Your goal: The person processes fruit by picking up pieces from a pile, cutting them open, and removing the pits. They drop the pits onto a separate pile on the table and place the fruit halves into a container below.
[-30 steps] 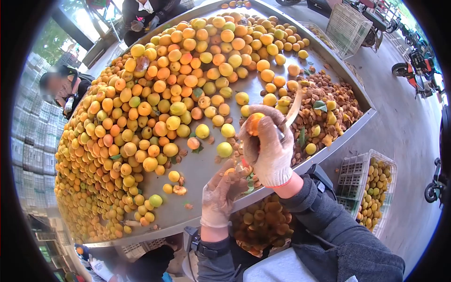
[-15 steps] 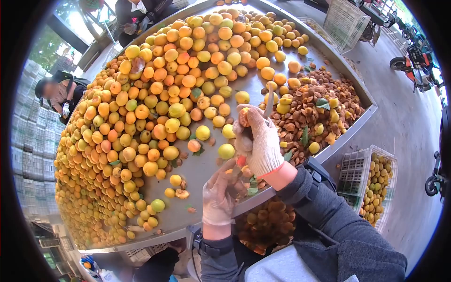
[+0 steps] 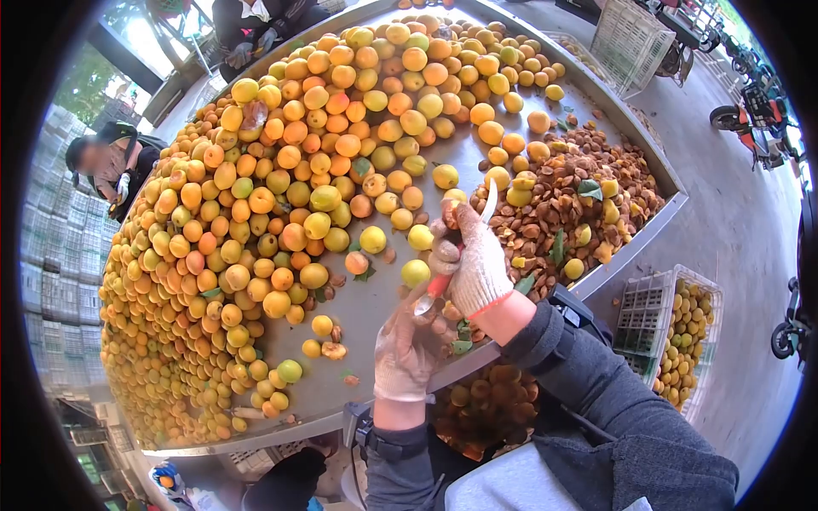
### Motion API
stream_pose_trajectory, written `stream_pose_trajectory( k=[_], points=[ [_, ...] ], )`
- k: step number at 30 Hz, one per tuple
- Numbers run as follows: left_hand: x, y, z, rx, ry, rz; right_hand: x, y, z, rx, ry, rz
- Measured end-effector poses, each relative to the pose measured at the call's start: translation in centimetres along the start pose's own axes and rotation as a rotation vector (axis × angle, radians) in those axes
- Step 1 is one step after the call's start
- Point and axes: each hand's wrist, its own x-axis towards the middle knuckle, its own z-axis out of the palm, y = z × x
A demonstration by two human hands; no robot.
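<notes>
Gloved in white, my right hand [image 3: 475, 268] is closed around a knife with a red handle [image 3: 439, 284] and a curved blade [image 3: 489, 202] pointing up. Its thumb and forefinger are at a brownish-red piece of fruit [image 3: 449, 213]. My left hand [image 3: 405, 353], also gloved, is just below and left, near the handle's metal end; its fingers are curled, and what they hold, if anything, is hidden. To the right of the hands is a heap of brown pits [image 3: 545, 192]. Many orange and yellow apricots [image 3: 277, 303] cover the left side of the metal table [image 3: 464, 157].
A white crate [image 3: 645, 301] of fruit stands on the floor at right. Another crate [image 3: 629, 47] is beyond the table. One person [image 3: 115, 166] is at the far left, another [image 3: 247, 34] at the top. Below the table edge, more fruit [image 3: 486, 404] shows.
The knife's blade has tilted to the right and the red handle shows more. My left hand has shifted slightly right and its fingers are more curled.
</notes>
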Motion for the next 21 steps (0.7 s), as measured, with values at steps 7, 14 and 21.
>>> stream_pose_trajectory(
  k=[7,14,21],
  points=[
    [1.4,0.8,-2.5,1.028,0.51,0.645,-0.9,-2.6,1.0,-0.484,-0.061,-0.428],
    [0.1,2.8,-1.9,0.26,0.443,0.453,-4.4,-2.4,1.5,-0.912,-0.137,-0.092],
    [0.1,0.7,-2.5,0.16,0.341,0.296,-7.3,1.0,-0.1,-1.047,-0.441,0.016]
  ],
)
